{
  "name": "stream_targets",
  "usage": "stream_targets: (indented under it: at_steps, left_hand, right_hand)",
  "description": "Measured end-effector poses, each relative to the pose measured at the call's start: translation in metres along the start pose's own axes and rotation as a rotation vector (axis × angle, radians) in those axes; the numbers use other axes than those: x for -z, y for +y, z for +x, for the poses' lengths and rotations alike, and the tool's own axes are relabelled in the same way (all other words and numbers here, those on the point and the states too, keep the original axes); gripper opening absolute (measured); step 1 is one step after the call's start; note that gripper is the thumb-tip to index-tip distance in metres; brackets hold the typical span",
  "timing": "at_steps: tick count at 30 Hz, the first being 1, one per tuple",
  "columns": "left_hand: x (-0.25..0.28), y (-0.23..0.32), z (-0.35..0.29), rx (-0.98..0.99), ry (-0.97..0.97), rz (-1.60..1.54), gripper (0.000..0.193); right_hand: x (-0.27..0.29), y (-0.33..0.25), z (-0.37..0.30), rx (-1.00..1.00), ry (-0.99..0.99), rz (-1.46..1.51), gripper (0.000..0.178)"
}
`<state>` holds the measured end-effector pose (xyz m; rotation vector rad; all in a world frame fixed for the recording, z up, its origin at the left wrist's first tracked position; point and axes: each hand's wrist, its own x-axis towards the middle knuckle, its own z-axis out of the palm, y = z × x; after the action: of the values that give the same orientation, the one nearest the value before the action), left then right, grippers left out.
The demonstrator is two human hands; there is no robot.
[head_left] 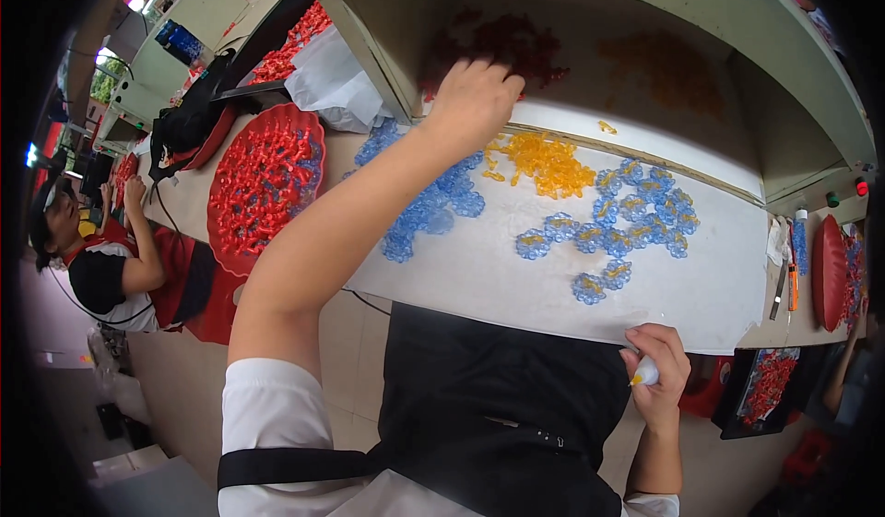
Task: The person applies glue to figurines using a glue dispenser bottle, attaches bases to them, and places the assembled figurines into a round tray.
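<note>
"What covers the arms?"
"White short sleeves. The left sleeve (272,406) ends, hemmed, well back from the bare left fingers (475,73); an edge of the right sleeve (653,505) shows behind the bare right fingers (659,337)."
"And the body?"
"A black apron (507,360), left of the right fingers, bearing small pale marks (550,440). A flat black strap (290,466) crosses white cloth, farther from the left fingers than the hem."

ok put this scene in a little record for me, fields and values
left hand: at the red pieces inside the cubby, grip hidden
right hand: holding a small bottle with a yellow tip
on the table: yellow pile, blue flowers with yellow bits on top
further left: blue pile, then red tray
far left: another person
</note>
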<state>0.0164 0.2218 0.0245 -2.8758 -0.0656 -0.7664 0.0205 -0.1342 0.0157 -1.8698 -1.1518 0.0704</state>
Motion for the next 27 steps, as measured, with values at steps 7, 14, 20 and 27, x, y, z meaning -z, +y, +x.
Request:
stream_targets:
  at_steps: [7,14,20,27]
  left_hand:
    - [0.006,0.018,0.011,0.368,0.118,-0.405,0.014]
    - [0.058,0.087,-0.046,0.842,0.136,-1.926,0.024]
    - [0.07,0.144,-0.101,1.043,-0.037,-2.227,0.03]
    - [0.072,0.17,-0.124,0.966,-0.041,-2.115,0.022]
  right_hand:
    - [0.007,0.015,-0.017,-0.253,0.029,0.275,0.053]
    - [0.0,0.004,0.001,-0.279,0.045,0.607,0.033]
    - [0.0,0.0,0.002,-0.253,0.208,0.586,0.031]
    - [-0.008,-0.015,0.014,-0.179,0.366,0.841,0.042]
